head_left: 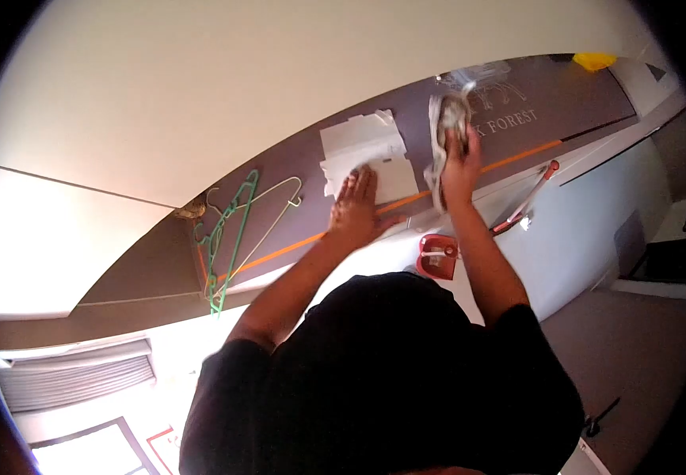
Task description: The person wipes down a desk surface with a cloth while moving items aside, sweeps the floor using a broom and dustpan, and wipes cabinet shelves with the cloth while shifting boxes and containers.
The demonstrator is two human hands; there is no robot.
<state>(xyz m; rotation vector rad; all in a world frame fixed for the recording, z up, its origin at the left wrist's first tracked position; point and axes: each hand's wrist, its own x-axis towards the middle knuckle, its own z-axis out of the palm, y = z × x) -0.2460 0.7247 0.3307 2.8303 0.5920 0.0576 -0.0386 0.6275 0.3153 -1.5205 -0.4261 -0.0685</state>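
Observation:
My left hand (355, 212) lies flat on the lower part of some creased white paper (360, 136), with the thumb spread to the side. The paper rests on a dark mat (295, 154) with an orange stripe. To the right, my right hand (459, 165) grips a greyish-white shoe (438, 131), held lengthwise over the mat. The shoe is blurred, so its details are hard to make out. Pale lettering on the mat, partly reading "FOREST", shows to the right of the shoe.
Green and pale hangers (236, 226) lie at the mat's left. Clear plastic (474, 75) sits at its far edge, and something yellow (594, 61) at the far right. A red dustpan-like object (436, 257) and a red-ended stick (529, 196) are near my right arm.

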